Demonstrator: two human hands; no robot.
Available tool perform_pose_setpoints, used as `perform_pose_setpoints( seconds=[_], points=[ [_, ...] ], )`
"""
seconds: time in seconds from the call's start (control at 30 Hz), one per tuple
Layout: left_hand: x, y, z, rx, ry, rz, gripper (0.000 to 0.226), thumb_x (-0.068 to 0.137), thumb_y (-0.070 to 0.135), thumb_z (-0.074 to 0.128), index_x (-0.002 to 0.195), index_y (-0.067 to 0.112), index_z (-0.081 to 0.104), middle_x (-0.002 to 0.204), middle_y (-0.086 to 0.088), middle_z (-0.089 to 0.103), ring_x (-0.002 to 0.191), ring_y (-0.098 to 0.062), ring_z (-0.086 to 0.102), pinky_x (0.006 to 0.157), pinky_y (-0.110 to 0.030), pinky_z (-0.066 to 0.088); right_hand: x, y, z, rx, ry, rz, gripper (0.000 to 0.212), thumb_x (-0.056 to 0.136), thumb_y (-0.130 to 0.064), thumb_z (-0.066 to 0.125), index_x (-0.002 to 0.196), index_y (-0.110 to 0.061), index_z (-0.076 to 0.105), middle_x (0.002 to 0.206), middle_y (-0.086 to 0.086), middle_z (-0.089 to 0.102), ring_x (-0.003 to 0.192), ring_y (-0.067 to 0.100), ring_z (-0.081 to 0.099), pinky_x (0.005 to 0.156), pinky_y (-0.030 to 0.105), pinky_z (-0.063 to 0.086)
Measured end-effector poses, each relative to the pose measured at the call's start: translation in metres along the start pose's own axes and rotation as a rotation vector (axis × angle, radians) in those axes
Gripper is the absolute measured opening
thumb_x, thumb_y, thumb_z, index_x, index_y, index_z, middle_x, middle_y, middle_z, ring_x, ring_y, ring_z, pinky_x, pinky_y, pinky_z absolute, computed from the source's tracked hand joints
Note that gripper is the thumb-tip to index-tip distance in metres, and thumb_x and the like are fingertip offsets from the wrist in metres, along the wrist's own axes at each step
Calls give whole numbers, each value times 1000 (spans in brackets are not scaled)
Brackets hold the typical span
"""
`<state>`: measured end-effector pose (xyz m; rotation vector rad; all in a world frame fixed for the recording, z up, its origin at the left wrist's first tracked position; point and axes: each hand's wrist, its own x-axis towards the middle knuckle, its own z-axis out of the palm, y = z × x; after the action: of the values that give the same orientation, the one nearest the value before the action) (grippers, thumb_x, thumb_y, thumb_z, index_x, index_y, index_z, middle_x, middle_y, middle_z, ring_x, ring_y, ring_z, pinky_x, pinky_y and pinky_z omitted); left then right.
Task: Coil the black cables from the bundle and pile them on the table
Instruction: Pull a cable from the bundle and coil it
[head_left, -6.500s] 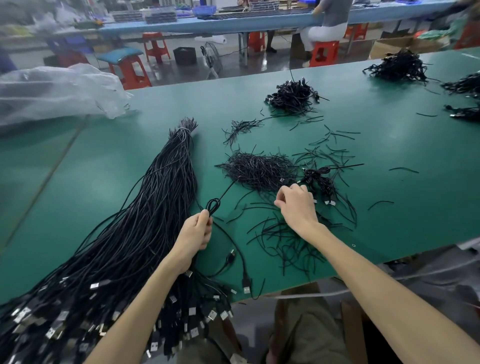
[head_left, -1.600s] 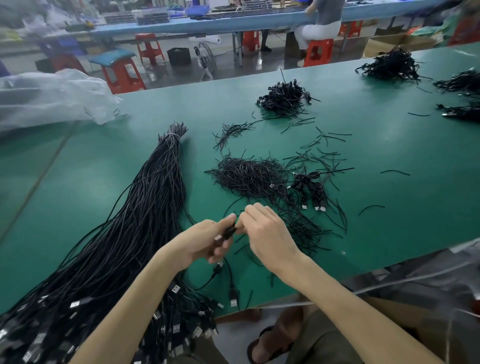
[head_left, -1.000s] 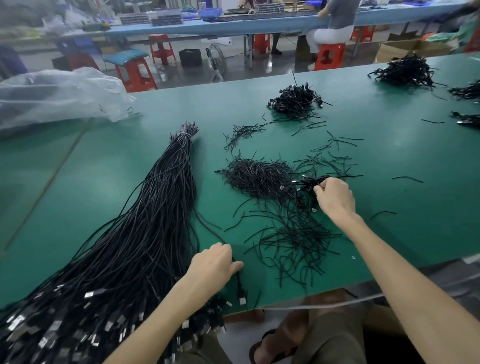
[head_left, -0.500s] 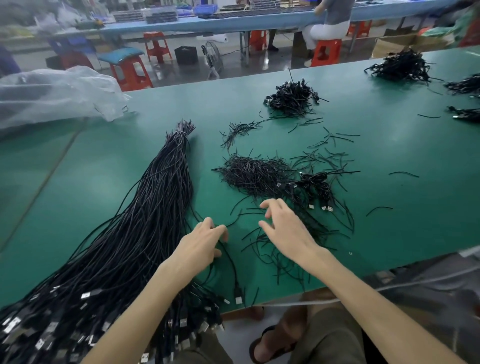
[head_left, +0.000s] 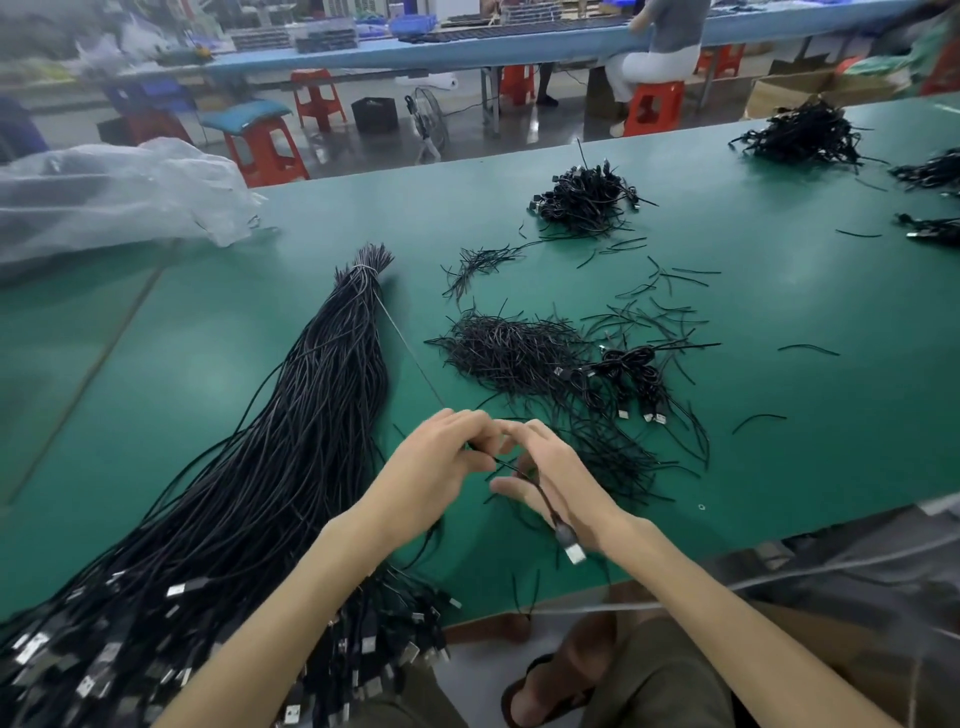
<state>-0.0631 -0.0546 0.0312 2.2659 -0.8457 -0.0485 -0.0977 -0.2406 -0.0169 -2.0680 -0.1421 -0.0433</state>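
**Head view.** A green table (head_left: 779, 441) fills most of the field. On its left half lies the bundle (head_left: 291, 467) of black cables. The bundle is tied at its far, narrow end and fans out toward the near edge, where its metal-tipped plugs hang over the rim. A clear plastic bag (head_left: 104, 197) is seen crumpled at the far left of the table.

A loose heap of short black ties (head_left: 509, 353) is spread at centre, to the right of the bundle. The pile of coiled cables (head_left: 639, 374) lies touching the right side of this heap, plugs toward the viewer. A further coiled pile (head_left: 582, 200) is placed well beyond it.

Near the front edge, between bundle and ties, the left hand (head_left: 441, 462) and right hand (head_left: 558, 483) are held close together above the table, fingertips almost meeting. A single cable (head_left: 537, 493) is pinched in the curled fingers of the left hand. It passes between the thumb and bent fingers of the right hand. Its plug (head_left: 571, 548) dangles by the right wrist.

A thin taut strand (head_left: 410, 353) runs from the bundle's tied end toward the left hand. Whether it is the same cable cannot be told.
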Motion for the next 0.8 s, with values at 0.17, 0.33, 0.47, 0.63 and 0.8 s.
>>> perform_pose_setpoints(
  seconds=[0.17, 0.33, 0.47, 0.63, 0.8],
  points=[
    [-5, 29, 9, -469, -19, -78, 19, 95, -10, 54, 89, 8, 52, 75, 3, 59, 69, -19, 51, 61, -31, 39, -1, -24, 9, 168, 42, -228, 46, 101, 9, 46, 143, -6, 53, 122, 27, 45, 109, 30, 52, 97, 33, 48],
    [-11, 35, 7, -744, 67, -101, 12, 105, 6, 52, 94, 4, 50, 67, 1, 58, 54, -6, 48, 56, -15, 41, -5, -35, 17, 426, -117, -155, 27, 99, 15, 36, 78, 12, 54, 106, 32, 48, 97, 29, 55, 90, 33, 55],
    [-11, 28, -5, -773, 177, -198, 12, 108, 12, 47, 101, 4, 53, 65, -1, 53, 44, -14, 33, 43, -19, 30, 1, -40, 16, 292, -169, -71, 32, 93, 8, 58, 91, -22, 69, 116, 23, 55, 109, 35, 60, 100, 41, 52],
    [-6, 20, -28, -773, 319, -243, 40, 110, 33, 41, 95, 14, 72, 65, 1, 51, 54, -15, 43, 50, -22, 37, -6, -34, 11, -206, -139, -251, 21, 103, -11, 58, 87, -9, 72, 140, 1, 45, 135, 19, 39, 115, 31, 35],
    [-3, 11, -43, -1148, 201, -203, 38, 111, 34, 38, 81, 16, 55, 82, -3, 56, 78, -21, 57, 81, -35, 51, -31, -43, 10, 25, -285, -233, 49, 108, -40, 43, 77, -12, 70, 112, -3, 73, 128, 5, 56, 122, 27, 23]
  ],
)
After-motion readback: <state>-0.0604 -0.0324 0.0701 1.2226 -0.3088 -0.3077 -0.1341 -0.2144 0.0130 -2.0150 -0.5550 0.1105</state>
